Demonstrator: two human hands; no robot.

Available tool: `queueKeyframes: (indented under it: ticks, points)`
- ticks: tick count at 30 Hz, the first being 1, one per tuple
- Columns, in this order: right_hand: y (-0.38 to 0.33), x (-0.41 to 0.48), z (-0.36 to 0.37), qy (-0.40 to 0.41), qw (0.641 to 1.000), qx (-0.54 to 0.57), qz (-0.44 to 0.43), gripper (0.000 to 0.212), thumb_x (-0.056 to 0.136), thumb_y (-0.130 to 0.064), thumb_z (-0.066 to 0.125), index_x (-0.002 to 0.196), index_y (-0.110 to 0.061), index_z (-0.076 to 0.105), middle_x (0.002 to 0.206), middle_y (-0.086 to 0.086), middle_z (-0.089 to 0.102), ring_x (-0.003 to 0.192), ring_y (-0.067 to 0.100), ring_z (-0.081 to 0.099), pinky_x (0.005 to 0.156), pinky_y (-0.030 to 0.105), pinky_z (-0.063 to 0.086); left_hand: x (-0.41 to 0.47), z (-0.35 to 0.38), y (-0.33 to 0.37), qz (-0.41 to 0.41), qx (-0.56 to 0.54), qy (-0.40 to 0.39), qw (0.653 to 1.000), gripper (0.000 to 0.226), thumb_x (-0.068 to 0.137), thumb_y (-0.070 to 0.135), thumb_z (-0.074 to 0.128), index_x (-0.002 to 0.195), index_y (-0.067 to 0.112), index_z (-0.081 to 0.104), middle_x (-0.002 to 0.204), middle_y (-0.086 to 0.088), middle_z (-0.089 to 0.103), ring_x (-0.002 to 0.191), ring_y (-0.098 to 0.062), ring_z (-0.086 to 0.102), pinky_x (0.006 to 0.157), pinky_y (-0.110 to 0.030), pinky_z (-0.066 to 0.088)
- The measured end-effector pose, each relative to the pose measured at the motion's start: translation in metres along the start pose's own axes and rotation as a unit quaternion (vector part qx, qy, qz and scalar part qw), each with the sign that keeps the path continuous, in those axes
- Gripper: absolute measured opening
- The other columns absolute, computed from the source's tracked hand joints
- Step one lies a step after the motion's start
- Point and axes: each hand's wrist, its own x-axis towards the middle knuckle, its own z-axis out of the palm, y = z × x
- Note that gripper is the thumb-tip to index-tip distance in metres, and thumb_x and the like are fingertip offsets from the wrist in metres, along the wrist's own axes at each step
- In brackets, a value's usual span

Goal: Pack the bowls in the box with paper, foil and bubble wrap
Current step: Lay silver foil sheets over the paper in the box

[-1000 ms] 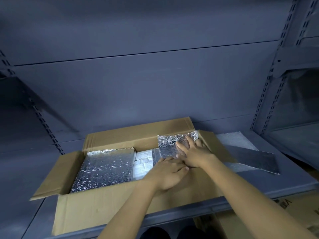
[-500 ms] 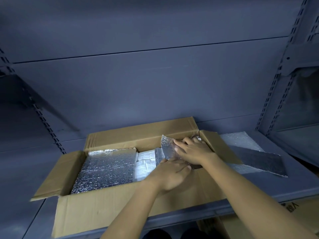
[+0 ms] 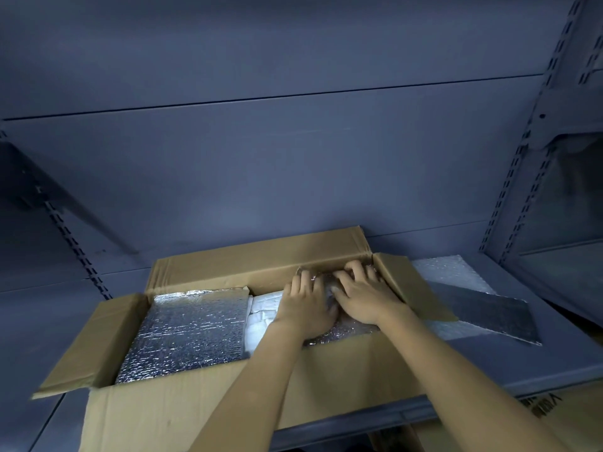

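Cardboard box (image 3: 182, 415) sits open on the shelf (image 3: 522, 363) across the lower frame. A foil sheet (image 3: 186, 334) covers its left half, with white paper (image 3: 261, 308) at centre. Left hand (image 3: 306, 305) presses flat on a foil piece (image 3: 346, 331) at the box's right end. Right hand (image 3: 362, 295) touches it alongside, fingertips bent; whether they grip I cannot tell. Bubble wrap (image 3: 447, 272) and another foil panel (image 3: 489, 311) lie further right.
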Motion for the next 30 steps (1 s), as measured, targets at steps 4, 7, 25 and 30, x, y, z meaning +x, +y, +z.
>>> queueKeyframes:
  ticks: [4, 7, 25, 30]
  points:
    - [0.002, 0.003, -0.001, -0.005, 1.000, -0.006, 0.023, 0.049, 0.097, -0.047, 0.031, 0.133, -0.015, 0.040, 0.138, 0.011, 0.030, 0.130, 0.031, 0.028, 0.107, 0.042, 0.029, -0.001, 0.002, -0.006, -0.014, 0.039, -0.098, 0.994, 0.118, 0.053, 0.075, -0.002, 0.149, 0.009, 0.015, 0.148, -0.009, 0.023, 0.143, -0.027, 0.013, 0.119, -0.039, 0.001]
    - [0.001, 0.002, 0.000, -0.029, 0.999, -0.016, 0.033, 0.053, 0.097, -0.050, 0.029, 0.136, -0.015, 0.037, 0.141, 0.013, 0.030, 0.134, 0.031, 0.024, 0.110, 0.041, 0.026, 0.001, 0.003, -0.007, -0.016, 0.049, -0.086, 0.995, 0.126, 0.045, 0.083, 0.001, 0.147, 0.011, 0.022, 0.146, -0.007, 0.030, 0.138, -0.027, 0.023, 0.115, -0.038, 0.010]
    - [0.018, -0.020, -0.093, -0.245, 0.934, -0.252, -0.057, 0.109, 0.072, -0.047, 0.074, 0.150, -0.032, -0.001, 0.159, -0.010, -0.007, 0.143, 0.015, -0.024, 0.108, 0.050, -0.024, -0.004, -0.003, -0.009, 0.084, -0.004, -0.146, 0.986, 0.096, 0.077, 0.064, 0.058, 0.150, 0.023, 0.010, 0.159, -0.005, 0.007, 0.147, -0.022, -0.001, 0.119, -0.038, -0.002]
    - [0.025, -0.021, -0.069, -0.258, 0.911, -0.318, -0.047, 0.098, 0.083, -0.027, 0.062, 0.150, -0.029, -0.009, 0.159, -0.006, -0.010, 0.141, 0.018, -0.028, 0.104, 0.051, -0.028, -0.003, -0.003, -0.008, 0.081, -0.003, -0.166, 0.983, 0.097, 0.077, 0.063, 0.059, 0.150, 0.024, 0.007, 0.160, -0.008, 0.002, 0.147, -0.022, -0.003, 0.119, -0.038, -0.002]
